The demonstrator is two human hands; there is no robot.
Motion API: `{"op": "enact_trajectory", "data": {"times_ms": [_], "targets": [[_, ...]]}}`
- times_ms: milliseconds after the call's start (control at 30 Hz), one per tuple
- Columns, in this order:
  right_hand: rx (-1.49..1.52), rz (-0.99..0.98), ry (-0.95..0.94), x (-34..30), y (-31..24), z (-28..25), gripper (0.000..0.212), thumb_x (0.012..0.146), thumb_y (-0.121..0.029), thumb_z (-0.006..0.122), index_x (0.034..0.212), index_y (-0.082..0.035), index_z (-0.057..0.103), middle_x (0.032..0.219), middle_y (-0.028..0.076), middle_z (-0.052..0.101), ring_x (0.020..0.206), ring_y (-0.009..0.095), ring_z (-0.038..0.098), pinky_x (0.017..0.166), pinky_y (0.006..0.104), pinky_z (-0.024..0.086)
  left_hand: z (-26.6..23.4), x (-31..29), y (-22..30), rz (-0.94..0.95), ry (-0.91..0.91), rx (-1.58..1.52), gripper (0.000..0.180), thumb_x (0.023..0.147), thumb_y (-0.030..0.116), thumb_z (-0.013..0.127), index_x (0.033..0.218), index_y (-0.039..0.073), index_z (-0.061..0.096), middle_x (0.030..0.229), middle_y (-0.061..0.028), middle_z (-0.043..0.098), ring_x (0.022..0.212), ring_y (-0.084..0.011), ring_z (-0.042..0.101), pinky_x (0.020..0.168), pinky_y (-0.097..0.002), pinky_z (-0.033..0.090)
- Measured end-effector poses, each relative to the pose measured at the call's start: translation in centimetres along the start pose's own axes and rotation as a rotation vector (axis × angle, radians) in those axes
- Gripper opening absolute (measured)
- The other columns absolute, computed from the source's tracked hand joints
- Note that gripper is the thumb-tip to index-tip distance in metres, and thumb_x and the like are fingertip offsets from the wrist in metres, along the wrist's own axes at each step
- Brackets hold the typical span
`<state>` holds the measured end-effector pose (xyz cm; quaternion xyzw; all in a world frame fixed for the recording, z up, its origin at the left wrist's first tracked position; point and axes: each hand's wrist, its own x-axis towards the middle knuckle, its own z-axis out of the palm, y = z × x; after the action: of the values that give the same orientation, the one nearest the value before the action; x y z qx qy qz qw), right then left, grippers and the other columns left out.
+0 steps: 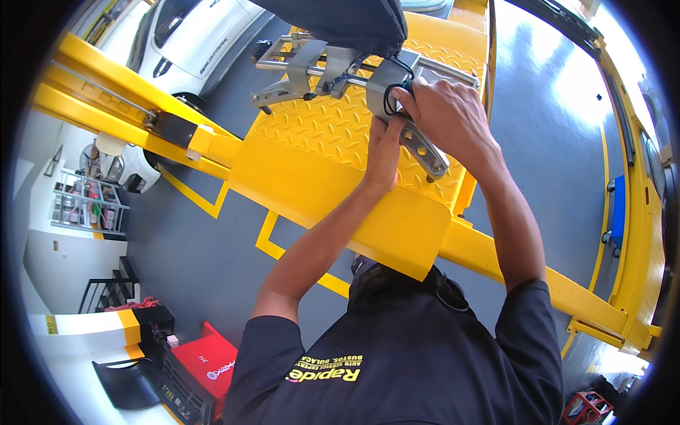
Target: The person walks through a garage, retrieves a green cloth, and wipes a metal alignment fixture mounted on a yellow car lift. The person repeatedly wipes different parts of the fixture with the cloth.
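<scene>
I see a silver metal clamp [377,83] over a bumpy yellow ramp [312,131]. The right hand [450,117] is curled, finger and thumb close together by a black cord [386,100]; I can't tell if it grips. The left hand [384,152] reaches up against the clamp, partly bent, its fingertips hidden, so its hold is unclear.
</scene>
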<state>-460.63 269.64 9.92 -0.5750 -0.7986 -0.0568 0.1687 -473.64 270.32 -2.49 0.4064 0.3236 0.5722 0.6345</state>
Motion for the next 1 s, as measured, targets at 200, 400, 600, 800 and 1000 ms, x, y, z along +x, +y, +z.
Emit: {"op": "enact_trajectory", "data": {"times_ms": [200,400,600,800,1000], "targets": [[-0.25,-0.241,0.383,-1.6,1.0,3.0,0.029,0.1,-0.027,0.072,0.113,-0.002,0.065,0.099,0.013,0.072,0.085,0.025,0.077,0.071,0.0349,0.061,-0.2,0.0,-0.1,-0.018,-0.023,-0.059,0.033,0.109,0.036,0.048,0.136,0.019,0.054,0.129,0.0024,0.06,0.122,-0.0107,0.055,0.107,-0.0418,0.041],[-0.02,-0.057,-0.001,-0.4,0.7,0.4,0.027,0.104,-0.029,0.066,0.109,-0.002,0.066,0.091,0.014,0.072,0.077,0.028,0.075,0.072,0.0409,0.059,-1.0,0.2,-0.6,-0.039,-0.029,-0.048,0.033,0.108,0.037,0.049,0.136,0.018,0.053,0.127,0.0018,0.059,0.121,-0.011,0.055,0.107,-0.0421,0.042],[0.11,0.114,-0.012,0.4,0.8,0.8,0.037,0.11,-0.04,0.054,0.101,-0.007,0.067,0.073,0.013,0.07,0.069,0.031,0.071,0.069,0.0444,0.055,0.0,-0.6,0.4,-0.067,-0.019,-0.031,0.033,0.108,0.032,0.05,0.135,0.013,0.051,0.123,-0.0017,0.058,0.114,-0.0117,0.058,0.102,-0.0358,0.047],[0.041,-0.065,0.055,-0.6,1.3,1.4,0.024,0.106,-0.032,0.064,0.112,-0.009,0.062,0.096,0.012,0.074,0.085,0.03,0.074,0.076,0.0434,0.057,-2.7,0.6,1.8,-0.157,-0.19,0.116,0.035,0.107,0.028,0.055,0.134,0.004,0.057,0.117,-0.0061,0.065,0.106,-0.0127,0.06,0.094,-0.0336,0.049],[0.036,0.145,-0.026,-0.4,0.6,1.4,0.021,0.106,-0.028,0.065,0.113,-0.008,0.065,0.091,0.012,0.075,0.08,0.029,0.076,0.076,0.0423,0.06,-6.3,3.3,4.0,-0.242,-0.57,0.388,0.04,0.11,0.037,0.057,0.131,0.004,0.065,0.122,-0.0097,0.069,0.115,-0.0173,0.065,0.094,-0.0331,0.053]]}}
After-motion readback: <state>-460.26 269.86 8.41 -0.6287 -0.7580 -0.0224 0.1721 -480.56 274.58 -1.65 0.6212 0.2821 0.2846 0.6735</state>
